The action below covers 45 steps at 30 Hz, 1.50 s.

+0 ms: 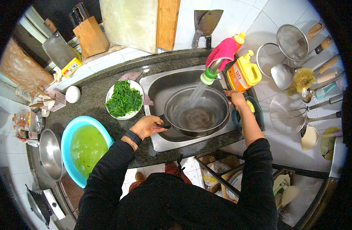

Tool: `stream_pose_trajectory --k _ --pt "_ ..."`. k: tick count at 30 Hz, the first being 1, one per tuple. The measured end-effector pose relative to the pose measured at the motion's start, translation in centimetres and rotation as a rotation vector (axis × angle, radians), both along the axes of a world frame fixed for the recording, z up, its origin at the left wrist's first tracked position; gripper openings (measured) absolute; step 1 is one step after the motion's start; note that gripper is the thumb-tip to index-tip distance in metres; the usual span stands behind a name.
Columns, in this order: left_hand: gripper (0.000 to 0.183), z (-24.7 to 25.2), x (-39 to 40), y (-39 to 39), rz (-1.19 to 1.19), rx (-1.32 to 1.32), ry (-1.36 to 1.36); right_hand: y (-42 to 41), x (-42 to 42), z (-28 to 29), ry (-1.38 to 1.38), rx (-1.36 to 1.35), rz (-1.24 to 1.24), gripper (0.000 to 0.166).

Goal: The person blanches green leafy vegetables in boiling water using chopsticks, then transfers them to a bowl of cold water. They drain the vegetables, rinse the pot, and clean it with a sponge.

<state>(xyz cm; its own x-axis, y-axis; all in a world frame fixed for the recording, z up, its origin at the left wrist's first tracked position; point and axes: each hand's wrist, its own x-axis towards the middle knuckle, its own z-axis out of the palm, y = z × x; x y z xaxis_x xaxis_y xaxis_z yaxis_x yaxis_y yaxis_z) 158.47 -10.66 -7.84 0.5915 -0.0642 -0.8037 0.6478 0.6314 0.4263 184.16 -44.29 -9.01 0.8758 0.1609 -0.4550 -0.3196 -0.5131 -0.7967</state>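
A dark metal wok [196, 112] with two side handles is held over the stainless steel sink [161, 143]. My left hand [147, 126] grips its left handle, and my right hand [236, 100] grips the handle on the far right. Water runs into the wok from a faucet with a green spray head [208, 77]; a pink cloth [221, 54] is draped over the spout. Left of the sink, a white plate [124, 117] bears leafy cooked-looking greens [124, 98]. A light blue basin [67, 155] holds greenish water.
A yellow detergent jug [244, 72] stands behind the sink's right corner. Strainers [288, 112] and ladles hang on the right wall. Left are a metal bowl [51, 154], a white bowl [73, 94] and a cleaver [58, 50]. A knife block [91, 37] and cutting boards stand at the back.
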Motion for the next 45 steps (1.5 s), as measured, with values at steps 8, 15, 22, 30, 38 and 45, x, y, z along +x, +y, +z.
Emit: stream_pose_trajectory --k 8,15,22,30,38,45 --pt "0.011 3.9 -0.8 3.5 -0.061 0.286 -0.124 3.8 -1.4 -6.3 -0.262 -0.152 0.029 0.026" --pt "0.013 4.8 1.8 4.2 -0.056 0.111 -0.103 2.2 -2.2 -8.8 -0.198 -0.170 0.025 0.026" --pt "0.008 2.2 -0.3 3.9 -0.128 -0.013 -0.057 1.3 -2.9 -2.2 -0.532 -0.413 0.181 0.032" --pt "0.008 -0.7 -0.3 2.0 -0.035 0.082 -0.131 -10.1 -6.2 7.3 -0.190 -0.996 0.449 0.046" --pt "0.013 -0.3 -0.5 0.9 0.077 0.171 -0.135 -2.5 -9.3 15.7 -0.251 -1.044 0.750 0.027" --pt "0.009 -1.5 0.0 0.5 0.026 0.149 -0.185 -2.4 -8.3 13.2 -0.331 -0.811 0.428 0.054"
